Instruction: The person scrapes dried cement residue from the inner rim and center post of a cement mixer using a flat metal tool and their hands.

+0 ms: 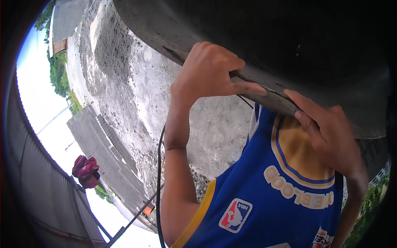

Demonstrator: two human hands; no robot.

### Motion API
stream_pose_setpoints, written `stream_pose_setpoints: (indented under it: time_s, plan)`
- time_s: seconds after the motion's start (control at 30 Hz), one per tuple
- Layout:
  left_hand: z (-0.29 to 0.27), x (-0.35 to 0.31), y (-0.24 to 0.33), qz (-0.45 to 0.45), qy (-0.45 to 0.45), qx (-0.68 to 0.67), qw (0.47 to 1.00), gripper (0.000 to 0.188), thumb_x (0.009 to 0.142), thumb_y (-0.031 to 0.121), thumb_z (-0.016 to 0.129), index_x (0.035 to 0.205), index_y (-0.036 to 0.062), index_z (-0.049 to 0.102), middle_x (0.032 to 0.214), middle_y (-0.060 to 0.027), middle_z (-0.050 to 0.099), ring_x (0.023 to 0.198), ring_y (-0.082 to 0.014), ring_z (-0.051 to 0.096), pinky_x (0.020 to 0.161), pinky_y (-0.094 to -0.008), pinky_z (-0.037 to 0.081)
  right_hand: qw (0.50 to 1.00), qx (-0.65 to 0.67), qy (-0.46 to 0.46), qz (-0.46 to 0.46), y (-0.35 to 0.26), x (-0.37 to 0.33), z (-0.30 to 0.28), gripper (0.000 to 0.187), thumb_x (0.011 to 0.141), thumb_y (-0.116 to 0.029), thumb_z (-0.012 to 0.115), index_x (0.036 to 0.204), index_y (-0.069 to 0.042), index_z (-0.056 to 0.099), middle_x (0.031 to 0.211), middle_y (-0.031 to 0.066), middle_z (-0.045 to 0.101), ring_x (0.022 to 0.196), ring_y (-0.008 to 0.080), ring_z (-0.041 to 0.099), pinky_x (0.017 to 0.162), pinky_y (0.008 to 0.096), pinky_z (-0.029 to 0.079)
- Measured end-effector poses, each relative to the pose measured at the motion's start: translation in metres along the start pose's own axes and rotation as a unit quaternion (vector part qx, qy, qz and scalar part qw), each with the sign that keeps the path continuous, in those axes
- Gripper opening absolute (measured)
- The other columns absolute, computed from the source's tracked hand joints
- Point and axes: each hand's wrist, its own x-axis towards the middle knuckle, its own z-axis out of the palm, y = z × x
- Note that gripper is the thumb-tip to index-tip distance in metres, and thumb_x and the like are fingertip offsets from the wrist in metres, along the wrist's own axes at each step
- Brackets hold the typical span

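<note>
Spanning left hand (211, 72) to right hand (331, 128): dark rim (273, 99)

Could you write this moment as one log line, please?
left hand: gripping edge of dark curved panel | right hand: pinching same edge, farther right | clothing: blue jersey | background: rough grey ground

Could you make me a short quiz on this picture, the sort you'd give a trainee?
1. True or false: the left hand and the right hand are both clear of the dark rim.
2. What is the main colour of the jersey? A) green B) blue C) white
3. Fill in: the hand higher in the picture is the ____ hand.

Key:
1. False; both are on it.
2. B
3. left
</note>
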Motion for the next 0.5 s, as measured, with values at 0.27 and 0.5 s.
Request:
stream_pose_setpoints:
  time_s: [0.27,0.5]
  plan:
    - [-0.022,0.003,-0.067,-0.105,-0.002,0.027,0.994,0.058,0.063,0.056,0.074,0.05,0.0035,0.053,0.043,-0.0022,0.041,0.039,-0.0147,0.04,0.042,-0.0304,0.031,0.977,-0.028,0.129,-0.17,0.009,0.074,0.011,0.031,0.093,-0.016,0.047,0.119,-0.004,0.057,0.072,0.0202,0.062,0.058,0.0306,0.063,0.061,0.0362,0.049]
    - [-0.022,-0.017,-0.049,-0.043,0.019,0.038,0.998,0.057,0.057,0.057,0.076,0.055,0.0036,0.056,0.049,-0.0026,0.044,0.047,-0.0181,0.044,0.046,-0.0323,0.035,0.99,-0.069,0.063,-0.108,-0.017,0.041,0.024,0.03,0.092,-0.013,0.048,0.119,-0.003,0.057,0.068,0.0211,0.061,0.059,0.0302,0.063,0.059,0.036,0.049]
